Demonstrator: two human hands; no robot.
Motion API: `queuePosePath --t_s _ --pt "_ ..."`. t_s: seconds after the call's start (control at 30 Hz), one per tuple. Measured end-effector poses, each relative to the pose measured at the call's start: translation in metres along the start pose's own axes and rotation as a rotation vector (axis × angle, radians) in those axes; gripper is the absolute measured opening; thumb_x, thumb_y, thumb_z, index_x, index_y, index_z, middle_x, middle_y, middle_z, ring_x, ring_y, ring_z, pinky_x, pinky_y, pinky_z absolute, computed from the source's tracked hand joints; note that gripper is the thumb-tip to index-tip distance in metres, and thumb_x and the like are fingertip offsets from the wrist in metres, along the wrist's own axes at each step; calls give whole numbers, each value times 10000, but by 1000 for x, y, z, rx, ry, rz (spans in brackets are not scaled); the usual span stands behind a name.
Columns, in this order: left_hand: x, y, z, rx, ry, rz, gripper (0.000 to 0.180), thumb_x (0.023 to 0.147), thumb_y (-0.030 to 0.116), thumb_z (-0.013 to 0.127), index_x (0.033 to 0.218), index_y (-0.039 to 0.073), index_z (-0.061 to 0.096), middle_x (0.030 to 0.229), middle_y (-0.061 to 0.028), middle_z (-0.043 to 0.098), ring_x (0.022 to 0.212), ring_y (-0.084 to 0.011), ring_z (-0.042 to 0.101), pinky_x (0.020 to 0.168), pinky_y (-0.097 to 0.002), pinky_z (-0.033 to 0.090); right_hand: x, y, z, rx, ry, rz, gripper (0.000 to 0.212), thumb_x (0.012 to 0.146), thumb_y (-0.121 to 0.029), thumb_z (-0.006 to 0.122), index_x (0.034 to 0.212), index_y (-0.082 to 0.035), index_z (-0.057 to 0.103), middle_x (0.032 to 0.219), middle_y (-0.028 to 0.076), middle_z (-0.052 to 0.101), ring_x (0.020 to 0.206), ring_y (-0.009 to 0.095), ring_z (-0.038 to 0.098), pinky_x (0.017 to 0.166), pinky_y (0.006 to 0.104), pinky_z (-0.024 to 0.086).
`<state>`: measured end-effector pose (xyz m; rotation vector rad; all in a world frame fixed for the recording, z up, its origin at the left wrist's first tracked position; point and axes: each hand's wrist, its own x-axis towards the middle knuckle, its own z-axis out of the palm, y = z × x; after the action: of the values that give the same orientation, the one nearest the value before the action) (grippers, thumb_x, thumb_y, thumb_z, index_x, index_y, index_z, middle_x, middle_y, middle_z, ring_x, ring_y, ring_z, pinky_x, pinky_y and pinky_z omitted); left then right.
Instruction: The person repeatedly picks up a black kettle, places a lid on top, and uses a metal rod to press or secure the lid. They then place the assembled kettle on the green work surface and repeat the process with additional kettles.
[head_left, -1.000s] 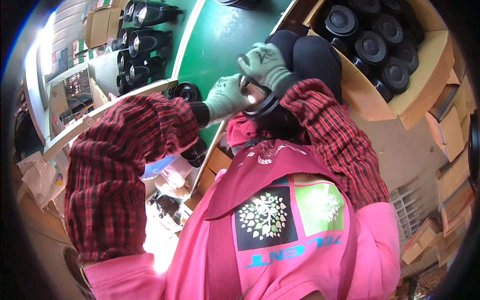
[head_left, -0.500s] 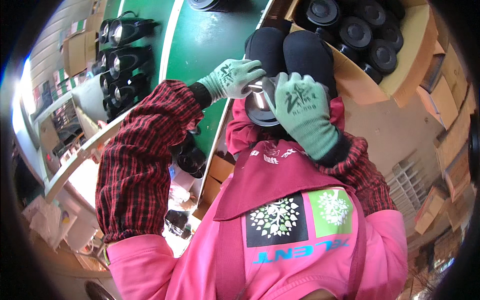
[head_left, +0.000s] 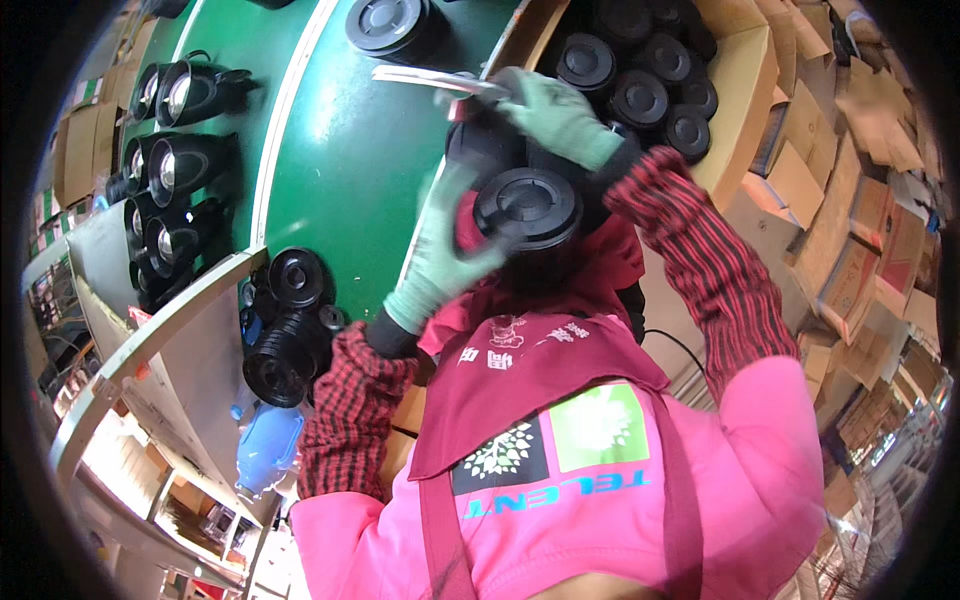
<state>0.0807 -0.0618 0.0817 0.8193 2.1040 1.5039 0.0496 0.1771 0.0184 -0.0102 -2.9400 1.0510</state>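
A black round container (head_left: 530, 200) stands in my lap with its ringed flat face up. My left hand (head_left: 440, 250), in a pale green glove, is beside it, thumb and fingers spread and smeared by motion; its thumb reaches the container's near left edge, and I cannot tell whether it touches. Farther off, my gloved right hand (head_left: 560, 120) is closed round one end of a long, thin, silvery-white strip-like tool (head_left: 425, 78), which points left over the green table. The tool's exact kind is blurred.
On the green table (head_left: 340, 170) stands another black round container (head_left: 385, 25). Black jugs (head_left: 175, 165) line up at the left. Stacked black lids (head_left: 275, 355) lie near a blue bottle (head_left: 268, 450). A cardboard box (head_left: 740, 110) of black round parts stands at the right.
My hands have moved apart: the left drew back toward me, the right went farther off with the tool. The container's black ringed face now shows where a shiny cylinder was. The view has shifted.
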Motion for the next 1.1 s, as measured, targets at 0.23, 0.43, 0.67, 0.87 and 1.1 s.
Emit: queuePosePath --t_s 0.23,0.43,0.67,0.87,1.1 --pt "-60 7 9 79 51 361 759 659 309 926 1314 114 596 1367 -201 496 1357 -461 440 1166 -577 319 76 22 139 -90 10 -216 584 948 -389 619 1339 36 530 1212 263 627 1101 409 606 981 482 479" --pt "-74 -79 -114 -595 856 -182 509 908 353 755 1272 67 544 1226 -113 604 1145 -268 617 995 -423 526 81 -63 51 700 -335 -113 644 960 -455 583 1437 -36 473 1464 185 440 1346 310 476 1055 439 438" --pt "55 -75 -228 -907 507 -445 819 914 828 342 1438 216 491 1402 -82 551 1157 -317 608 803 -453 590 159 -134 2 437 -100 -532 577 731 -24 800 1265 33 590 1300 171 584 1214 241 573 1014 348 474" --pt "128 -139 -332 832 1039 -86 718 828 266 707 1429 -4 421 1431 -263 421 1279 -443 494 1047 -475 460 321 -148 96 838 -32 27 231 870 -127 782 1052 -36 673 781 -24 633 582 41 499 507 227 383" --pt "113 -192 -327 539 1037 -212 158 728 65 670 882 92 687 1121 -157 578 1029 -353 621 877 -420 526 391 -130 165 601 -374 116 724 892 -453 734 1420 -12 507 1317 153 608 1188 271 586 1000 361 466"
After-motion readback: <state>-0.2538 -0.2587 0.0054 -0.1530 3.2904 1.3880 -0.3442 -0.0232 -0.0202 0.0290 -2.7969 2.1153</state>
